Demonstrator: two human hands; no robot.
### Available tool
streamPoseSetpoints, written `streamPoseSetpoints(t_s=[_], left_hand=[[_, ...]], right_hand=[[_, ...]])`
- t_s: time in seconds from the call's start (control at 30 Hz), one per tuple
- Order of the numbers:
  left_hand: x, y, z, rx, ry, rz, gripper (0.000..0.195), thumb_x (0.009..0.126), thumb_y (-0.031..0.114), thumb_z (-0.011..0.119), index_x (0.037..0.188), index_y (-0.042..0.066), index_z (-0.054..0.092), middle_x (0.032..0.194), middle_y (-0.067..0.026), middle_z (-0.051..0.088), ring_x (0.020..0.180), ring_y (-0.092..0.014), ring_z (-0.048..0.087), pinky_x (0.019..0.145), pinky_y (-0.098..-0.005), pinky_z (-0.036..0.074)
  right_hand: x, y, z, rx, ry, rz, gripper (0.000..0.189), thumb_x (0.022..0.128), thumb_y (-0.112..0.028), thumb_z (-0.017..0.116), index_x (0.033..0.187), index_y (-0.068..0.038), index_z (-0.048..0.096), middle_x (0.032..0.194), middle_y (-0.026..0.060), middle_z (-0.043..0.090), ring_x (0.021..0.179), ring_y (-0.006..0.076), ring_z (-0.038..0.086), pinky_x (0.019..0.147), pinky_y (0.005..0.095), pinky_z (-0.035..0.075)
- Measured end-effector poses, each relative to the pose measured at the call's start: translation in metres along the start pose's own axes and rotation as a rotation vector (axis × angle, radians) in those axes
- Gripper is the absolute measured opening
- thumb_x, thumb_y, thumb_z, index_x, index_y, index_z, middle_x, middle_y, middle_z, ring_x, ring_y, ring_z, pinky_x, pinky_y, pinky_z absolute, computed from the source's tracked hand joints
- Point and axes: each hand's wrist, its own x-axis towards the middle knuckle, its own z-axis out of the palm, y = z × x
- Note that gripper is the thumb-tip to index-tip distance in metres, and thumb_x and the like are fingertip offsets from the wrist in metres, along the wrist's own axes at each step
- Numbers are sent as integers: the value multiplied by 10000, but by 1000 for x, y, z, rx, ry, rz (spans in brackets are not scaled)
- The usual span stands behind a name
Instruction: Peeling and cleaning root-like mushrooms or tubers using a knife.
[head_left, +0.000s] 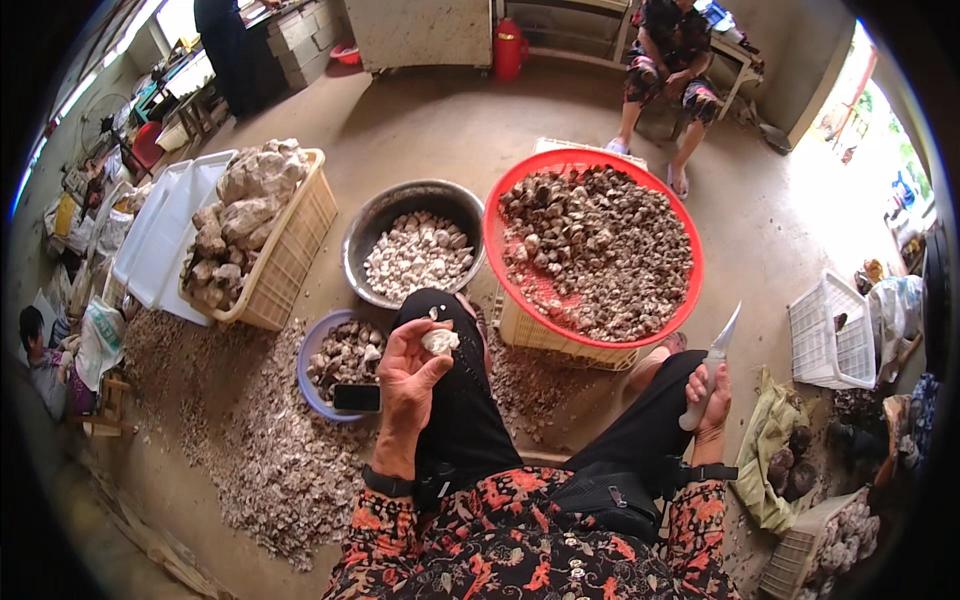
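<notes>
My left hand pinches a pale, whitish trimmed chunk between thumb and fingers above my left thigh. A knife with a pointed blade and whitish handle stands upright in my right hand, over my right thigh. Beyond my knees a red plastic sieve tray carries many brown, rough pieces and rests on a cream crate. To its left a metal basin holds whitish pieces. Beside my left wrist is a blue-rimmed bowl of brown and pale pieces, with a dark rectangular thing at its edge.
A cream crate of large tan lumps stands at the left. Parings lie heaped on the floor. A white crate, a greenish sack and a crate of lumps are at the right. A person sits opposite.
</notes>
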Motion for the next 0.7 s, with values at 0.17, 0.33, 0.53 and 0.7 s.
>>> streamPoseSetpoints(t_s=[0.17, 0.33, 0.53, 0.7], left_hand=[[0, 0, 2, -16, -6, -27, 484, 787, 41, 722, 1204, -5, 480, 1147, -177, 605, 1123, -240, 560, 998, -331, 419], [4, -6, 0, -5, -7, -30, 476, 794, 44, 715, 1206, 0, 480, 1146, -177, 605, 1089, -229, 569, 974, -315, 426], [8, -11, 16, -59, -38, 2, 444, 796, 7, 678, 1197, 5, 485, 1133, -148, 594, 1087, -259, 564, 1004, -367, 395], [0, -6, 7, 7, 13, 34, 441, 782, -18, 688, 1176, -2, 493, 1112, -116, 596, 1070, -240, 577, 981, -336, 416]], right_hand=[[-3, -1, -4, 20, -53, 11, 294, 981, -343, 456, 926, -54, 452, 729, 29, 416, 554, 99, 429, 459, 225, 394], [0, 4, 0, -8, 7, -18, 332, 985, -365, 445, 886, -49, 453, 717, 25, 407, 545, 99, 427, 456, 228, 394], [-10, -14, -1, 134, -20, 27, 339, 977, -384, 450, 812, -89, 422, 673, 1, 368, 534, 93, 398, 453, 226, 368], [-5, 10, 30, 25, 75, -54, 259, 937, -378, 501, 902, -123, 479, 714, 8, 404, 550, 107, 420, 474, 242, 392]])
